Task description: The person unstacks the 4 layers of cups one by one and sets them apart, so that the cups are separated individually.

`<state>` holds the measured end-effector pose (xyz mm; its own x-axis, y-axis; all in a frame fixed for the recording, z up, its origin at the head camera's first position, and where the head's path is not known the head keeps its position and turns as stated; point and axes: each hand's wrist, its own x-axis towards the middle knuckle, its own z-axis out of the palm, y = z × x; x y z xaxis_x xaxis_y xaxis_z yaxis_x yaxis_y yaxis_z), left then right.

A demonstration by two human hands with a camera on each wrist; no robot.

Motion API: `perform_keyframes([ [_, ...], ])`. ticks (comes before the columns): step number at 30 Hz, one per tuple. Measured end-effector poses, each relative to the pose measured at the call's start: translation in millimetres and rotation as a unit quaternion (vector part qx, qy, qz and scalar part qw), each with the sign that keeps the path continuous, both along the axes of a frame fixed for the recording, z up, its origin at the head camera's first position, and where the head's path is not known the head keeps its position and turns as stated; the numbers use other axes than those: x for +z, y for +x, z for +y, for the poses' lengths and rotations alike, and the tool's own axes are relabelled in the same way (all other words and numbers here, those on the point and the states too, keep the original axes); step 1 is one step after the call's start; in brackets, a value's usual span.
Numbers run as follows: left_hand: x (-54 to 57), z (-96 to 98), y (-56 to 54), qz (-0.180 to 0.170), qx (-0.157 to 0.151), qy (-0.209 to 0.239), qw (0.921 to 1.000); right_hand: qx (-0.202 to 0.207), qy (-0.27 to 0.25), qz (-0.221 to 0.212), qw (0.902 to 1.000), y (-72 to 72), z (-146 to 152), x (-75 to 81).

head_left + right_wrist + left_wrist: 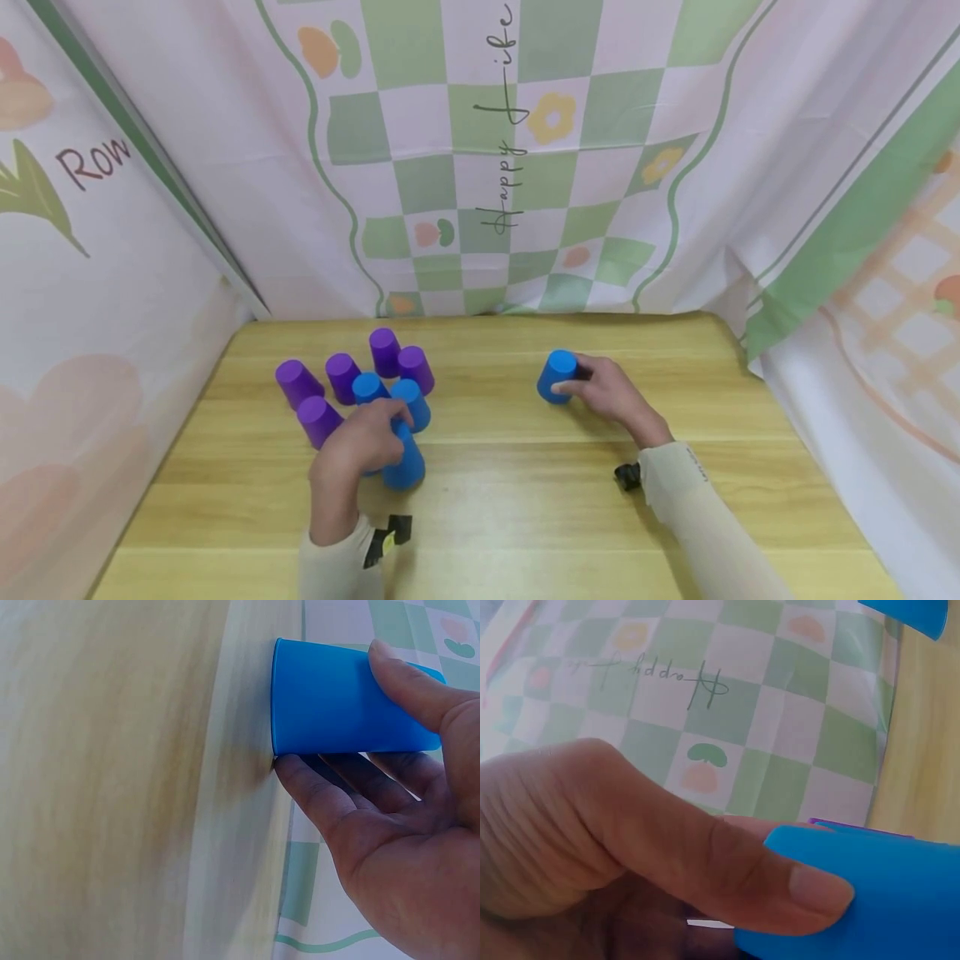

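My left hand [363, 437] pinches the upper part of an upside-down blue cup [405, 468] at the front of a cluster on the left. Its thumb lies along the cup's side [885, 892] in the left wrist view. Other blue cups [411, 406] stand just beyond this hand, partly hidden by it. Off to the right, my right hand [611, 392] holds a single upside-down blue cup [557, 382] from its right side. In the right wrist view, thumb and fingers lie on opposite sides of that cup [330, 701], its wide rim at the tabletop.
Several upside-down purple cups [298, 383] stand behind and left of the blue ones. Everything is on a wooden table [510, 508]. A patterned curtain [525, 275] hangs at its back edge, with more cloth along both sides.
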<state>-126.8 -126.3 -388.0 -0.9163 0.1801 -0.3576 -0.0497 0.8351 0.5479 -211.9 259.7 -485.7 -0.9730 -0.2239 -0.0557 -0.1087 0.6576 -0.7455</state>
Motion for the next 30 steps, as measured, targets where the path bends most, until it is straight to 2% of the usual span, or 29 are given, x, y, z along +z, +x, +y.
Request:
perform_keyframes([
  [12,-7.3,8.9,-2.3,0.022,0.003,-0.011,0.9997,-0.002,-0.01,-0.002,1.0,0.5,-2,1.9],
  [21,-9.3,13.8,-4.0,0.01,0.023,-0.026,0.9994,0.0,-0.005,0.0,1.0,0.3,-2,1.2],
  [30,-11.7,16.5,-5.2,-0.005,0.013,-0.024,0.9996,0.0,-0.009,-0.001,1.0,0.7,-1,0.4],
])
